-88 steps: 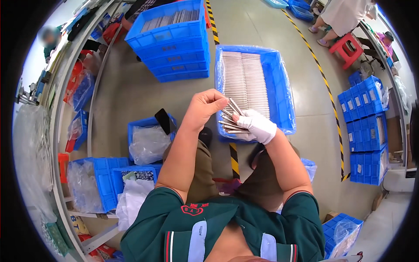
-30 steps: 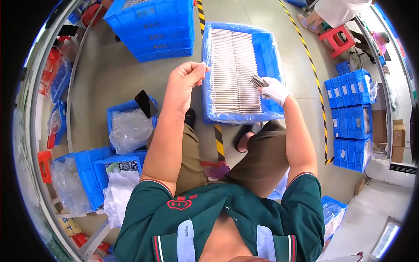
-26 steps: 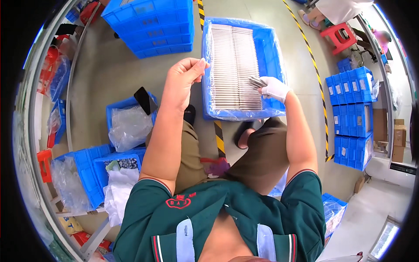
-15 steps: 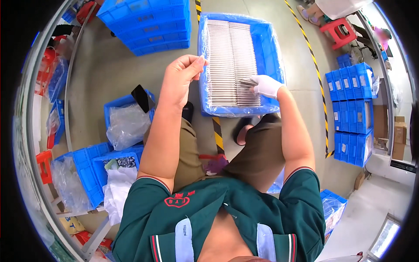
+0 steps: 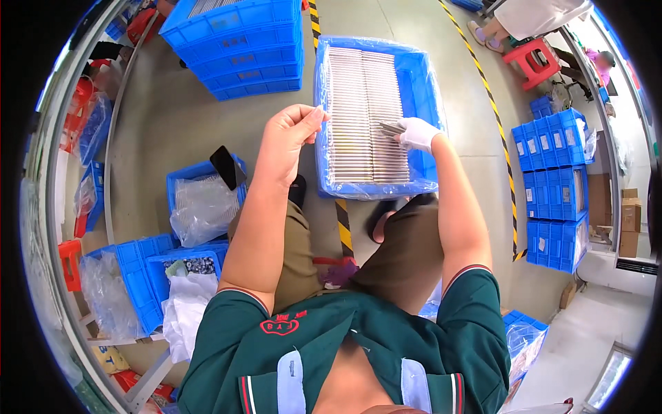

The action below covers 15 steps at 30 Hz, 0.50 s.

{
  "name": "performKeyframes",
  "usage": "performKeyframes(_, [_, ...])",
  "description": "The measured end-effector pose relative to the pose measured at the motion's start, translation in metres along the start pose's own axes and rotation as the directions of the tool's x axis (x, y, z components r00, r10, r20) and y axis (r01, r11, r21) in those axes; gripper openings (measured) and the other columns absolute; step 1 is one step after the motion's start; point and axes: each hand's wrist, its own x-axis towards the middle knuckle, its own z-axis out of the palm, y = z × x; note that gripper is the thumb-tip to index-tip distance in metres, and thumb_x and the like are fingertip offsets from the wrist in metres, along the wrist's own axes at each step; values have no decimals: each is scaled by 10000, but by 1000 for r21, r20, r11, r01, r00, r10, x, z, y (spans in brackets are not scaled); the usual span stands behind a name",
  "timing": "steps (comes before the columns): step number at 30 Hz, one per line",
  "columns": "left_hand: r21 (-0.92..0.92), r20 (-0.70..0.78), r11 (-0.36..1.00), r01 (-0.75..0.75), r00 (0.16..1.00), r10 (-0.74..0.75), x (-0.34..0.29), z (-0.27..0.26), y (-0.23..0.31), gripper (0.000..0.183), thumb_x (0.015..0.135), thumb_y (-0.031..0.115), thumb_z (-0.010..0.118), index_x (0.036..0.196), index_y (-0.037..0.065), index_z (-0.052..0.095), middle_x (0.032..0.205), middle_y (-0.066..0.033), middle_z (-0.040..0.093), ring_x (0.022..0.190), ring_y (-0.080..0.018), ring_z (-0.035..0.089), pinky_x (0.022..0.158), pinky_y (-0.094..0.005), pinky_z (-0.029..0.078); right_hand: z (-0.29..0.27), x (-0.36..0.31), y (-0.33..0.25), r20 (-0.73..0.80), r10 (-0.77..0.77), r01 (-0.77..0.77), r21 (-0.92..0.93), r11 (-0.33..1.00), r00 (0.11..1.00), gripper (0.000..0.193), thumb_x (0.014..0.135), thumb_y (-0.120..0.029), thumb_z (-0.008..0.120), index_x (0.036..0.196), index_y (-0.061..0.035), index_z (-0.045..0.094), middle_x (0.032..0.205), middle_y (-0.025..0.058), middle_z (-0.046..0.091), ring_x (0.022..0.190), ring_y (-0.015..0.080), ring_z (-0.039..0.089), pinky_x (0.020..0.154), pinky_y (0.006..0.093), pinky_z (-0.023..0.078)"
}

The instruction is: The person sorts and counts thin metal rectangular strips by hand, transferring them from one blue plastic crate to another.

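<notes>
A blue plastic bin (image 5: 420,83) lined with clear film stands in front of me. Inside, thin silvery metal strips (image 5: 348,110) are packed on edge in two long columns. My right hand (image 5: 418,134), in a white glove with bare fingertips, is closed on a few thin metal strips (image 5: 392,128) above the right column. Those strips point left. My left hand (image 5: 296,127), bare, is at the bin's left wall with its fingers curled and the thumb pressed on the index finger. What lies in that pinch, if anything, is too small to make out.
Stacked blue crates (image 5: 252,52) stand far left, with more crates (image 5: 552,186) at right. A black phone (image 5: 223,165) lies on a film-covered crate (image 5: 207,203) to my left. A red stool (image 5: 531,63) stands far right near another person's legs. Striped floor tape (image 5: 500,110) runs alongside.
The whole view has shifted slightly, with the bin lower in the picture. Relative to the bin, my right hand has moved a little farther along the right column. My left hand keeps its pinched pose.
</notes>
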Motion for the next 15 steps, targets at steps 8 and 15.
performKeyframes(8, [19, 11, 1000, 8, 1000, -9, -1, 2, 3, 145, 848, 171, 579, 828, 31, 612, 745, 9, 567, 620, -53, 445, 609, -190, 372, -12, 16, -15, 131, 110, -112, 1, 994, 985, 190, 797, -169, 570, 874, 2, 540, 695, 93, 575, 621, 171, 551, 561, 292, 442])
performKeyframes(15, [8, 12, 1000, 2, 1000, -2, -1, 1, 2, 137, 848, 165, 578, 823, 34, 610, 756, 5, 573, 622, -51, 447, 604, -192, 372, 5, 7, -25, -177, -149, 70, -391, 918, 973, 324, 792, -258, 565, 979, 6, 546, 873, 203, 590, 863, 363, 560, 774, 392, 441])
